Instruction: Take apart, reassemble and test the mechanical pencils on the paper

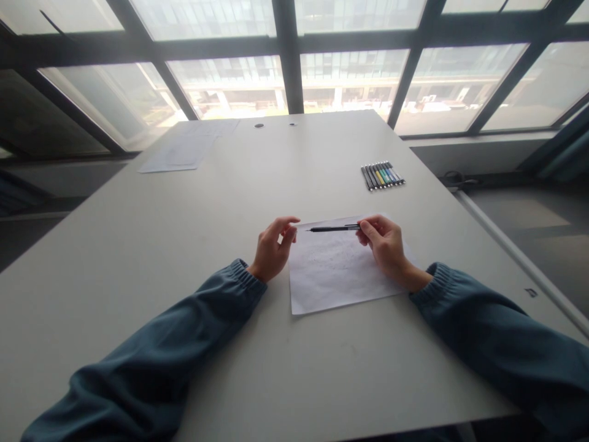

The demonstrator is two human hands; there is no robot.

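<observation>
Slim black pen with a fine pointed tip (335, 229) lies level above a sheet of paper, its tip toward the left and its clip end toward the right. At the far left of the white, smooth worktop (257, 190), thin white paper sheets (184, 147) lie flat near the window. Nearer the middle, the left hand (272, 248) is empty, its fingers loosely curled and parted from the thumb, just beside the pen's tip and seemingly not touching it. Next comes the white, slightly rumpled paper sheet (331, 282), lying flat beneath the pen. At its right side, the right hand (386, 245) pinches the pen's clip end between thumb and fingers. Farther right and back, a neat row of slim pens with black, yellow, green and blue parts (383, 175) lies side by side on the worktop.

As for progress, one pen is in hand with its tip bare, and the sheet is laid out; faint marks seem to cover its upper part, though what made them cannot be told. The tip appears off the paper, so no stroke is being made. No brand or label is legible, and the sheet's marks cannot be read.
</observation>
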